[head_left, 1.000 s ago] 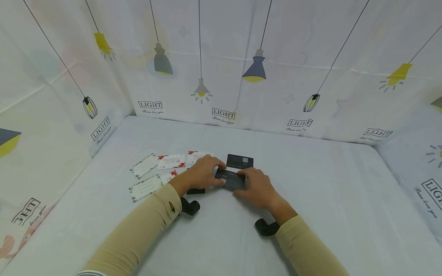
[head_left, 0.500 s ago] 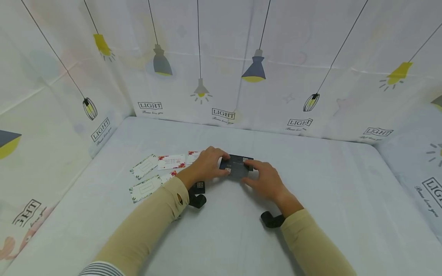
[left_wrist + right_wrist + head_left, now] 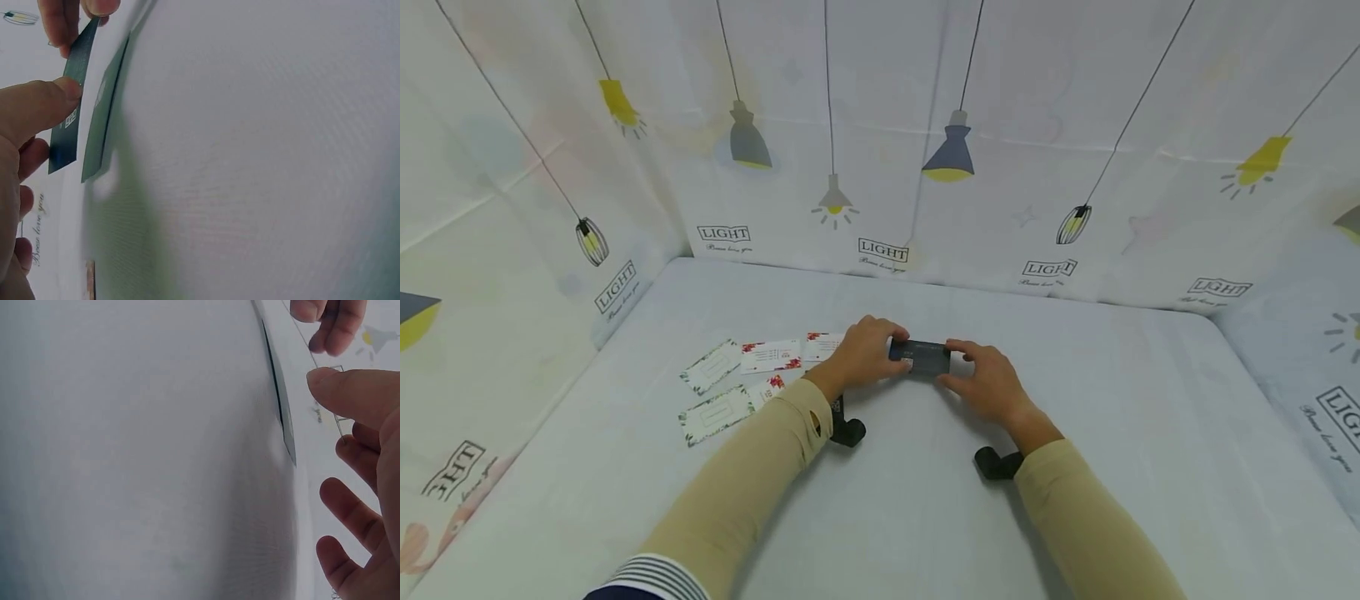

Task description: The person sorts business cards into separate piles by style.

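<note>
A dark business card (image 3: 931,358) with a small pale square code is held off the table between both hands. My left hand (image 3: 867,350) pinches its left end, the thumb (image 3: 53,100) lying across its face. At the other end, my right hand (image 3: 992,387) holds the card between thumb and fingers; this grip is partly hidden in the right wrist view (image 3: 375,456). Below the held card, a second dark card (image 3: 103,119) lies on the white table, apart from it. The held card covers most of this lower card in the head view.
Left of the hands lie two white cards with green leaf borders (image 3: 715,415) and several white cards with red flowers (image 3: 771,356). Another black card (image 3: 837,407) is mostly hidden by my left arm. A lamp-print cloth wall (image 3: 985,208) stands behind the white table (image 3: 1150,417).
Both hands have carried the dark card away from me and slightly right, from in front of the lying dark card to above it. The other cards stay where they were.
</note>
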Demonstrator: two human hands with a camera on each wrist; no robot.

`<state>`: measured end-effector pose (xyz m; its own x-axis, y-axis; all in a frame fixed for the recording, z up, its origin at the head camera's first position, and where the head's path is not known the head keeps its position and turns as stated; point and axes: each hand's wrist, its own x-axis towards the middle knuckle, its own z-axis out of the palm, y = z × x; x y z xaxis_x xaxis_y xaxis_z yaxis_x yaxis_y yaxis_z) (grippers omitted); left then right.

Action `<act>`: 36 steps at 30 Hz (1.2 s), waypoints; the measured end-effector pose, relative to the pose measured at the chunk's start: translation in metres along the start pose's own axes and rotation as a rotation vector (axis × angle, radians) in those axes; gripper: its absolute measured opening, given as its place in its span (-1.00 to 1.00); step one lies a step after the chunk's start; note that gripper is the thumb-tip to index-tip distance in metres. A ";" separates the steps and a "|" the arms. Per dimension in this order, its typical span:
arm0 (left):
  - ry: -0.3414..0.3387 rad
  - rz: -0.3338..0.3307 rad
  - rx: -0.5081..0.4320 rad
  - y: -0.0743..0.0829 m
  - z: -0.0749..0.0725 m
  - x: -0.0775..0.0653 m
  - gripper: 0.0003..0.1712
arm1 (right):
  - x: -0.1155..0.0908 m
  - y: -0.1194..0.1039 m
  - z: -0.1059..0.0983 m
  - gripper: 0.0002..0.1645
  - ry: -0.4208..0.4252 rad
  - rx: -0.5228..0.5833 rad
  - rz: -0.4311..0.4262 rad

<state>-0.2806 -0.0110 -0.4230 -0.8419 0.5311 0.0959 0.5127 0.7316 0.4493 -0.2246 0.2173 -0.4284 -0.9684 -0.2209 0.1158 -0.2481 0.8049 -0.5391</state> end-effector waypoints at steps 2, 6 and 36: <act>-0.005 -0.015 -0.003 0.000 0.003 0.002 -0.45 | 0.002 0.003 0.001 -0.33 -0.015 -0.003 0.014; -0.021 -0.055 -0.017 -0.001 0.007 0.006 -0.43 | 0.006 0.009 0.003 -0.33 -0.041 0.006 0.048; -0.047 -0.086 -0.043 -0.008 0.010 0.010 -0.46 | 0.014 0.008 0.006 -0.26 -0.070 0.013 0.146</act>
<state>-0.2914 -0.0069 -0.4348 -0.8733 0.4870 0.0136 0.4300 0.7573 0.4916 -0.2405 0.2174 -0.4366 -0.9899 -0.1400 -0.0225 -0.1040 0.8243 -0.5565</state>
